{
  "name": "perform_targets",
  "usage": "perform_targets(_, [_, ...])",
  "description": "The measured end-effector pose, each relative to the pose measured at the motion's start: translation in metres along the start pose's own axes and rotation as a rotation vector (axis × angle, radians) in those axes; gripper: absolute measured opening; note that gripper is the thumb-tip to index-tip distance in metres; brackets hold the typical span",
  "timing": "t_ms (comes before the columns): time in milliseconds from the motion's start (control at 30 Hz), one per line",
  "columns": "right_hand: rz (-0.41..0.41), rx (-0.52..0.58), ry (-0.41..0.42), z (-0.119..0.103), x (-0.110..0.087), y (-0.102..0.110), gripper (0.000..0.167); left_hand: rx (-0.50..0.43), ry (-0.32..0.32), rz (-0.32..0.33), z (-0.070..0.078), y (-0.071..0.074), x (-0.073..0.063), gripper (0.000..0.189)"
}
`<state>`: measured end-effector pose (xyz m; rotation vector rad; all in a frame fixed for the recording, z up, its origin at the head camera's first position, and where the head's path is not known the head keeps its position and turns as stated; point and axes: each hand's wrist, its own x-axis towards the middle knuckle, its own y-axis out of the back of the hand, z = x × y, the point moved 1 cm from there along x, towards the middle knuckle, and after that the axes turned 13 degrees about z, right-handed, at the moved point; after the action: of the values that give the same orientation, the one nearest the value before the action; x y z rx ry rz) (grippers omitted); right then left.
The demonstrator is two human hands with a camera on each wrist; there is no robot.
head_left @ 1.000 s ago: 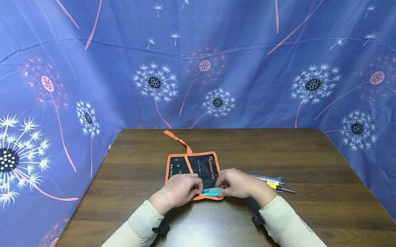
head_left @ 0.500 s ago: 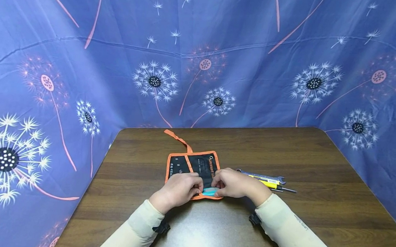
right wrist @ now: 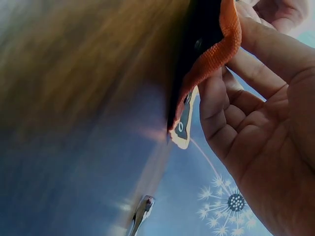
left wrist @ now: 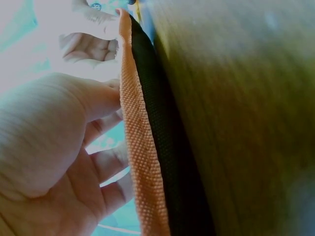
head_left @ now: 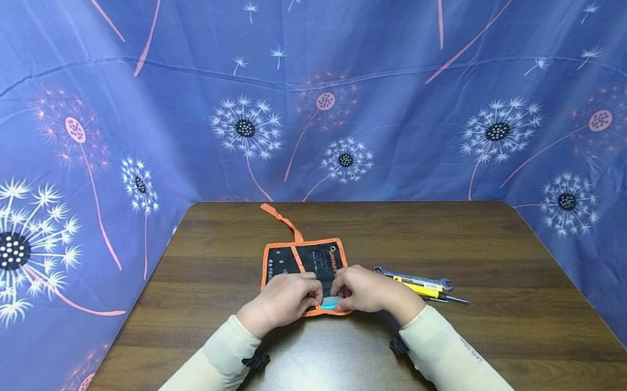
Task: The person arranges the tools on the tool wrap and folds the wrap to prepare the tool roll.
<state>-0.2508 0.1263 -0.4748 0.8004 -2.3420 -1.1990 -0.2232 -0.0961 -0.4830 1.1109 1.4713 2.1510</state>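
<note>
A black tool pouch [head_left: 316, 260] with orange trim lies unfolded on the table, its orange strap [head_left: 283, 219] trailing toward the back. Low on the pouch sits a flat turquoise item [head_left: 329, 303], partly covered by fingers; its kind cannot be made out. My left hand [head_left: 286, 297] pinches the pouch at its front part, left of this item. From the right, my right hand [head_left: 367, 290] holds the turquoise item with curled fingers and thumb. The wrist views show the pouch's orange edge [left wrist: 140, 128] close to both hands, with the turquoise item hidden in the right one.
Right of the pouch lie a metal wrench [head_left: 443, 284], a yellow-and-black tool [head_left: 423, 291] and a thin metal shaft [head_left: 457, 301]. The wooden table [head_left: 500, 357] ends at a blue dandelion-print cloth [head_left: 406, 135] behind and at the sides.
My right hand has shifted slightly left along the turquoise item, uncovering more of the wrench and yellow tool. Less turquoise shows now. My left hand has stayed nearly still.
</note>
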Motion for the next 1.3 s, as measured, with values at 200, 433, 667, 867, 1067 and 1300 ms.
perform_targets(200, [0.011,-0.005,0.027,-0.002,0.001,-0.002,0.01,0.0,-0.011,0.005,0.0,0.0,0.001,0.014])
perform_targets(433, [0.003,-0.001,0.024,-0.004,0.003,-0.003,0.01,0.001,-0.014,0.009,-0.001,-0.001,0.0,0.014])
perform_targets(667, [0.01,0.013,0.0,-0.004,0.002,-0.003,0.012,-0.012,-0.005,0.001,-0.001,-0.001,0.0,0.015])
perform_targets(867, [0.018,0.043,-0.004,-0.003,0.001,-0.001,0.014,-0.028,0.005,0.001,-0.001,-0.001,0.0,0.014])
perform_targets(1067, [0.041,0.046,-0.027,0.005,-0.006,0.009,0.02,-0.041,0.014,-0.007,-0.002,-0.001,0.0,0.014])
perform_targets(1300, [0.081,0.086,-0.041,0.017,-0.016,0.022,0.025,-0.048,0.017,-0.009,-0.003,-0.002,-0.001,0.014])
